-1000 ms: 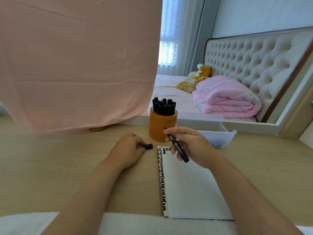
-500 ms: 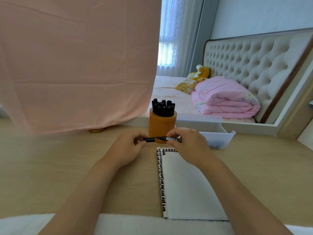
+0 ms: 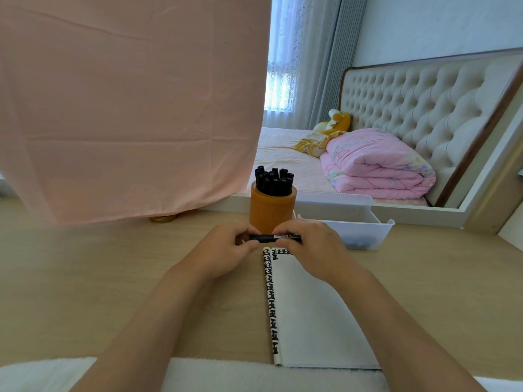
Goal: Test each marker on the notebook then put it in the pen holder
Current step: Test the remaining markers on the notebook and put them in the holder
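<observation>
Slim black marker (image 3: 273, 237) level at frame centre, left hand (image 3: 223, 250) and right hand (image 3: 314, 247) pinching its ends, round orange pen holder (image 3: 271, 210) just behind, white notebook (image 3: 311, 315) below.

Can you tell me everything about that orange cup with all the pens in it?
The pen holder is a round, orange-brown cup that looks wooden. It stands upright on the pale desk, open on top and packed with black markers poking out. A white tray sits close on its right. The left hand and right hand hold one marker in front of it, hiding its base.
</observation>
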Tool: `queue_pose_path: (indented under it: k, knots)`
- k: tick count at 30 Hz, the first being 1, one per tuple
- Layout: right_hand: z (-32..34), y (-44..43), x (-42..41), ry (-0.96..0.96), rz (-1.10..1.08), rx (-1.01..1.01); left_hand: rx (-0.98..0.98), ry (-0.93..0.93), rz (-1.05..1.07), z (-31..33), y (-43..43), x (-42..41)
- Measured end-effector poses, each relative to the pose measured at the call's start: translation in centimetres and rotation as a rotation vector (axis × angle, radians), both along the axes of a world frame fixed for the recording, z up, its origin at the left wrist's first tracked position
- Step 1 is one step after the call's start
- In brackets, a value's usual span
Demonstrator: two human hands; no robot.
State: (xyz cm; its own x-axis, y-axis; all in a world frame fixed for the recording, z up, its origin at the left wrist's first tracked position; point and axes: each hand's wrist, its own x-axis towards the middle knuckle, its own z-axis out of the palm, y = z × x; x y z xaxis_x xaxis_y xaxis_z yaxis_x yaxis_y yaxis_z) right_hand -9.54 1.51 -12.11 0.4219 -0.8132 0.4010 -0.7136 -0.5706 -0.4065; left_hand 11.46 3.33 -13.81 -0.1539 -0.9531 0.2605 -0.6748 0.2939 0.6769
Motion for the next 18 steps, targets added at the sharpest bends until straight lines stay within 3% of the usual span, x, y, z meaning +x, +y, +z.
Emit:
queue_pose_path:
  k: [9, 18]
  knots:
    - [-0.7, -0.7, -0.1, -0.004, 0.101, -0.068, -0.013, 0.053, -0.062, 1.2, 0.3, -0.4]
    - [-0.5, 0.0, -0.3, -0.093, 0.126, 0.252, -0.085, -0.069, -0.115, 1.4, 0.2, -0.9]
